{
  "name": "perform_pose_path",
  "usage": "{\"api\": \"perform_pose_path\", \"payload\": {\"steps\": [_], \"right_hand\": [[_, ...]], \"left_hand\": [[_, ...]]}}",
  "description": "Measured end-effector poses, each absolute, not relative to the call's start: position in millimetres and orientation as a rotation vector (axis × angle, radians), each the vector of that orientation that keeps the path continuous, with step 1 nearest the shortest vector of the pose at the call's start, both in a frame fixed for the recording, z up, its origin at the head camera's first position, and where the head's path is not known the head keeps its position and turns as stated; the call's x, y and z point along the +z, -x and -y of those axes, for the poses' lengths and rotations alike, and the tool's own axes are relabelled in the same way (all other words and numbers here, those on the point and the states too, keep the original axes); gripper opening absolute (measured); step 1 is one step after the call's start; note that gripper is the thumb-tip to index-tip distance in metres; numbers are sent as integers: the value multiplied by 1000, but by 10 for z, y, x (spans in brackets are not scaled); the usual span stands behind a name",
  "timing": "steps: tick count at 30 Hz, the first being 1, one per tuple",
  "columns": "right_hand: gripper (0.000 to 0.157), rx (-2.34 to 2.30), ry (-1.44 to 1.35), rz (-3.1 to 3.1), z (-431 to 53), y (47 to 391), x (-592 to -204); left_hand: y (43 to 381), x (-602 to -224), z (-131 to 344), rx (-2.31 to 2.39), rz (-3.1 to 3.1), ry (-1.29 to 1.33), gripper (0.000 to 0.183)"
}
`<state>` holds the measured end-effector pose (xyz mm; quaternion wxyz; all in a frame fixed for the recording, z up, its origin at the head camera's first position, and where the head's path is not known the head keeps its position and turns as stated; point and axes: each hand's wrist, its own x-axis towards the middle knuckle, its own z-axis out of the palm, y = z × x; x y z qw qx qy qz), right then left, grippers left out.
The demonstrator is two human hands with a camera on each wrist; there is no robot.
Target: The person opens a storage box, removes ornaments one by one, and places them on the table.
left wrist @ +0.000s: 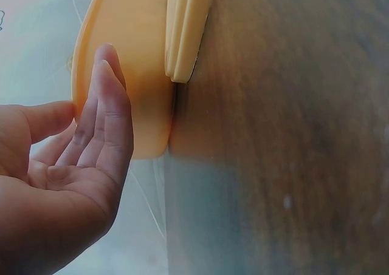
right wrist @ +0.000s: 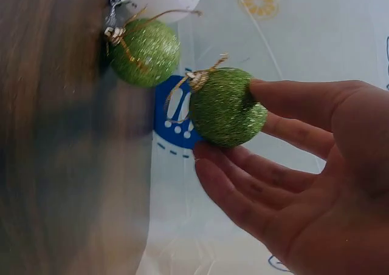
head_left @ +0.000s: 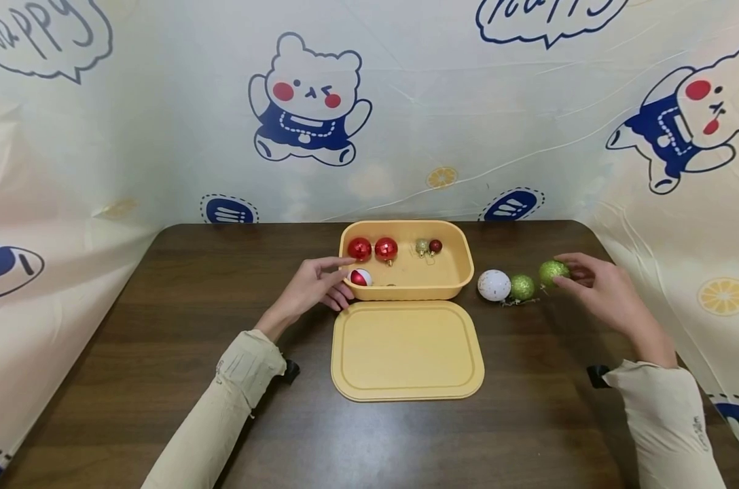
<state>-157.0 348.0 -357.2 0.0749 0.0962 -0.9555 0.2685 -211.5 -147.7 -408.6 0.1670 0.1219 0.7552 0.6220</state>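
My right hand [head_left: 608, 292] pinches a glittery green Christmas bauble [head_left: 553, 272] between thumb and fingers; its gold string loop shows in the right wrist view. Just left of it, a second green bauble [head_left: 521, 287] and a white speckled bauble [head_left: 494, 285] rest on the table. My left hand [head_left: 311, 288] touches the left end of a yellow plastic box [head_left: 406, 293], its fingers fairly straight against the rim and outer wall. Inside the box are two red baubles [head_left: 386, 249], a red-and-white bauble [head_left: 361, 277], a small gold bauble [head_left: 422, 247] and a small dark red one [head_left: 435, 246].
A flat yellow lid [head_left: 408, 350] lies in front of the box on the dark wooden table [head_left: 223, 326]. Behind the table hangs a pale printed cloth [head_left: 406, 102] with bear drawings. Dark straps [head_left: 291, 371] show at the wrists.
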Motion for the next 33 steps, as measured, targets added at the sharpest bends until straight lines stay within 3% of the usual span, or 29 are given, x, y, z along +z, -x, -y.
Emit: {"api": "perform_pose_path", "payload": {"steps": [33], "right_hand": [[35,705,-354,3002,-3499,1696,-3858]], "left_hand": [[2141,-4106,1480,1762,-2155,-357,39]]}}
